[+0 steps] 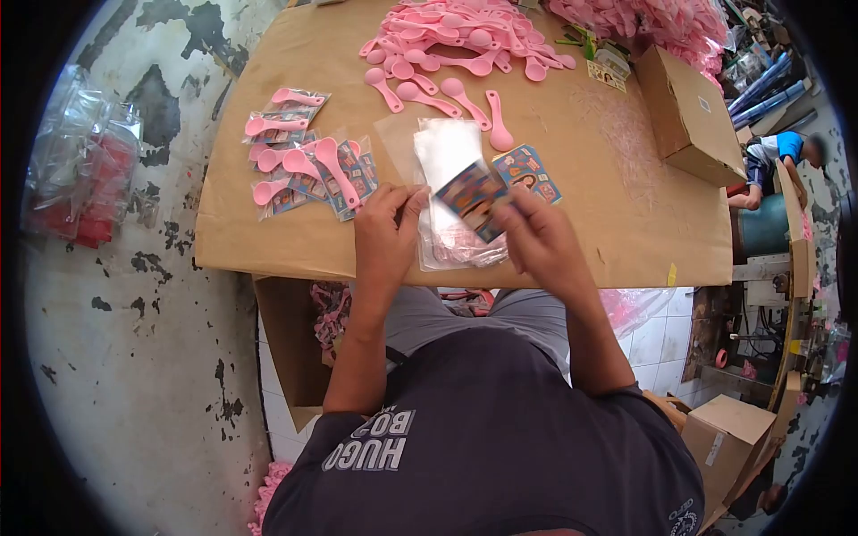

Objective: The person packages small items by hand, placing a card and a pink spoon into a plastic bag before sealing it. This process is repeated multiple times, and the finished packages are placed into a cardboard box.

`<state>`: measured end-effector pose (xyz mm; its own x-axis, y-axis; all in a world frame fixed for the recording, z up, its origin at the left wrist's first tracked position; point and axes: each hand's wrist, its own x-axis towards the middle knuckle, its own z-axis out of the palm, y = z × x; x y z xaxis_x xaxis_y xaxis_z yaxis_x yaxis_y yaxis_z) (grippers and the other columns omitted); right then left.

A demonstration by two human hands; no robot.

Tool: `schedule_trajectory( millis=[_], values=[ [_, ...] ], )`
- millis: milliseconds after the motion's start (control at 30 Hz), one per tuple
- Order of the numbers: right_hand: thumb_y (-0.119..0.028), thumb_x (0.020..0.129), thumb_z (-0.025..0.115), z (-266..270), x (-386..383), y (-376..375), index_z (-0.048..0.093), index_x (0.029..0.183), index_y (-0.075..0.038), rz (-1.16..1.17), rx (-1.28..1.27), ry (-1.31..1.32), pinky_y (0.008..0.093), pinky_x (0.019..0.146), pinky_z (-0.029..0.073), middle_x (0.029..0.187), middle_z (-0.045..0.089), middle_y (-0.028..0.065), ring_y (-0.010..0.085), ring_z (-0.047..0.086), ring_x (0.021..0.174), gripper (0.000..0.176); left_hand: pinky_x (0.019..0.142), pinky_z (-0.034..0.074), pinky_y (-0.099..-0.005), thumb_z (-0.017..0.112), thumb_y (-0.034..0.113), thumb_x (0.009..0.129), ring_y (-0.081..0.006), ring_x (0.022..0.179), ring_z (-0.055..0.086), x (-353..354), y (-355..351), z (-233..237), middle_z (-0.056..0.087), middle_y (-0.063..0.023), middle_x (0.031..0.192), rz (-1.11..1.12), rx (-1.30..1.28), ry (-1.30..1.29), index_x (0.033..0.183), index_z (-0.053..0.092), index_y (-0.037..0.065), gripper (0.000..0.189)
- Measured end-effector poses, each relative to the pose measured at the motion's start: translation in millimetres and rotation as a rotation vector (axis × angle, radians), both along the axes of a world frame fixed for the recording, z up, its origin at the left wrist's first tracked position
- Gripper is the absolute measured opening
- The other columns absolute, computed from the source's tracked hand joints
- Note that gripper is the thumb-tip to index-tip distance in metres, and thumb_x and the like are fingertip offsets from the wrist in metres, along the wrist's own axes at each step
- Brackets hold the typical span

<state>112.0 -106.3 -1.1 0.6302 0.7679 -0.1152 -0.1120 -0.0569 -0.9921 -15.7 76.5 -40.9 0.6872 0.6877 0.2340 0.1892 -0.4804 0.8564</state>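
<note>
A printed card [472,198], blurred by motion, is pinched in my right hand [539,234] above a stack of clear plastic bags [445,143]. My left hand [390,223] has its thumb and forefinger pressed together at the left edge of the bags; a bag edge seems to lie there. Another printed card [529,173] lies flat just beyond my right hand. To the left sit several packed pink spoons [304,167] in clear bags with cards. Loose pink spoons [453,89] lie beyond the bags, below a big heap of them [456,31].
An open cardboard box [688,116] stands at the table's right side, near a pink pile [652,22]. Small green-handled items [585,40] lie at the back. Another person [778,152] is at the far right. Plastic bags [85,152] hang at the left.
</note>
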Motion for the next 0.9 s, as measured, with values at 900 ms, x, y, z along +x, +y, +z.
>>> schedule_trajectory(
  millis=[900],
  values=[
    [-0.014, 0.103, 0.066, -19.6, -8.7, -8.8, 0.065, 0.110, 0.003, -0.109, 0.163, 0.000, 0.0222, 0.056, 0.050, 0.075, 0.065, 0.0008, 0.0060, 0.063, 0.063, 0.018, 0.091, 0.062, -0.0360, 0.067, 0.007, 0.100, -0.0242, 0.105, 0.073, 27.6, -40.8, 16.3, 0.071, -0.0221, 0.118, -0.194, -1.082, -0.676, 0.125, 0.060, -0.006, 0.030]
  ],
)
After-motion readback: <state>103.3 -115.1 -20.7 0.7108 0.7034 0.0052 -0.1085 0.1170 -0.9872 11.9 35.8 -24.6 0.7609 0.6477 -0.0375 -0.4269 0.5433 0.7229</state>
